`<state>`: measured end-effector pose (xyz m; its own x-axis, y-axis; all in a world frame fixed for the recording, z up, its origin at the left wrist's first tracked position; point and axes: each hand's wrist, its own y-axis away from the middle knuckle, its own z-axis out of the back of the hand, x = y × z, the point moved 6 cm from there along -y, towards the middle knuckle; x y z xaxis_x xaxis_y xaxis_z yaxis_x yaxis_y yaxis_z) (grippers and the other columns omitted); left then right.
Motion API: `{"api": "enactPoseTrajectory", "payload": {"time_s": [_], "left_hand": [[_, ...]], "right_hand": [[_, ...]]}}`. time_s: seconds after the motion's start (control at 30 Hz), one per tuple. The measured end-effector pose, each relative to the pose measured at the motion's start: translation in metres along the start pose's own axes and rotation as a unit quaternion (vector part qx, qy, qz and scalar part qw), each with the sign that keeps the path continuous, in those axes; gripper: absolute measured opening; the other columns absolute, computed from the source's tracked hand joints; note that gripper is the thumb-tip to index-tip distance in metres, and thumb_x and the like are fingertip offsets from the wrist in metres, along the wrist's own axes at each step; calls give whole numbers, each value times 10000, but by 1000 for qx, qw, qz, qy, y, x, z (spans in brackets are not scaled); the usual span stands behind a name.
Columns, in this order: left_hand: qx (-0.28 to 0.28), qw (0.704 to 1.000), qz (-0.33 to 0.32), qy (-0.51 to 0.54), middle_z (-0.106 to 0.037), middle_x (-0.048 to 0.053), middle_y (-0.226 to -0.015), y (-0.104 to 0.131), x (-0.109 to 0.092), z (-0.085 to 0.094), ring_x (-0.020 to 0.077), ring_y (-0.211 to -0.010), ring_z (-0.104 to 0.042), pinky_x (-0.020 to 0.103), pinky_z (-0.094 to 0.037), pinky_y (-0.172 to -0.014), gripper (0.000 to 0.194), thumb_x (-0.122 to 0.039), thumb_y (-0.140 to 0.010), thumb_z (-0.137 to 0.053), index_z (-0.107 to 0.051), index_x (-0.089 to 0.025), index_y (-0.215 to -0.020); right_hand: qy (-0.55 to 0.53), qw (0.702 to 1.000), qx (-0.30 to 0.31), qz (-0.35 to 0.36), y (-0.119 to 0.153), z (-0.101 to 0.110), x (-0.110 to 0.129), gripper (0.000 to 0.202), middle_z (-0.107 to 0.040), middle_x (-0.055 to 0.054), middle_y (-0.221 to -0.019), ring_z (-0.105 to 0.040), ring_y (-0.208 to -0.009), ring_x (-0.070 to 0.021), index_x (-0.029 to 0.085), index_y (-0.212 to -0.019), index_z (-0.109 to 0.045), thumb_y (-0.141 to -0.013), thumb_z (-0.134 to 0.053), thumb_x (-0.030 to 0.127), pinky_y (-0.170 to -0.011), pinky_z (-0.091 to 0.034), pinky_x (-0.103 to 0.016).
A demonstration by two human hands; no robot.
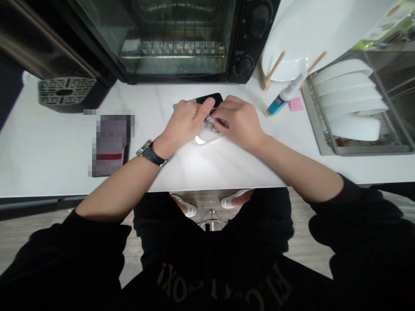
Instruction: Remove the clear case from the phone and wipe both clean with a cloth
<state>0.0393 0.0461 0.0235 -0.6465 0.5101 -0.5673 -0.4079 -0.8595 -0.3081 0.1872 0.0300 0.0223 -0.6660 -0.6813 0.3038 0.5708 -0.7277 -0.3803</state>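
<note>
One flat item (209,136) on white counter (152,103) w/ L hand (188,121) half-curled on it, R hand (241,122) curled over (can't tell either's grip).

A kitchen, shown by the toaster oven (175,43) and dish rack (372,149).

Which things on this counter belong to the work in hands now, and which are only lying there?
Seemingly in the work:
- flat, partly clear item, under the left hand and right hand

Seemingly just lying about:
- pixelated flat device
- pink slip
- white-capped bottle, untouched; its part is unclear
- rack with white dishes
- oven
</note>
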Motion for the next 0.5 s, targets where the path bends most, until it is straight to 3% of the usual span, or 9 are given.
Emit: {"api": "enactPoseTrajectory", "payload": {"time_s": [0.17, 0.3, 0.5], "left_hand": [[-10, 1000, 0, 12, -357, 13, -490, 1, -2, -11, 184, -568, -464, 388, -336, -652, 752, -721, -1143, -181, -434, -261, -604], [-14, 1000, 8, 2, -363, 17, -484, 2, -1, -9, 191, -579, -490, 404, -339, -655, 753, -692, -1160, -220, -430, -262, -578], [-3, 1000, 5, 3, -326, -7, -471, 1, -4, -3, 140, -526, -363, 402, -300, -623, 790, -776, -1127, -197, -306, -264, -536]], "right_hand": [[-67, 994, -21, 85, 4, -11, 14, 411, -780, -75, -1061, -661, -1079, -246, 222, -962, -822, -1125, -474, 368, -917, -498, -428], [-74, 989, -1, 131, 4, -15, 16, 349, -807, -64, -1078, -682, -1081, -238, 228, -997, -844, -1109, -537, 352, -929, -505, -410], [-84, 967, 16, 239, 8, -13, 28, 305, -810, -35, -976, -679, -1017, -197, 213, -987, -832, -1112, -591, 352, -898, -483, -347]]}}
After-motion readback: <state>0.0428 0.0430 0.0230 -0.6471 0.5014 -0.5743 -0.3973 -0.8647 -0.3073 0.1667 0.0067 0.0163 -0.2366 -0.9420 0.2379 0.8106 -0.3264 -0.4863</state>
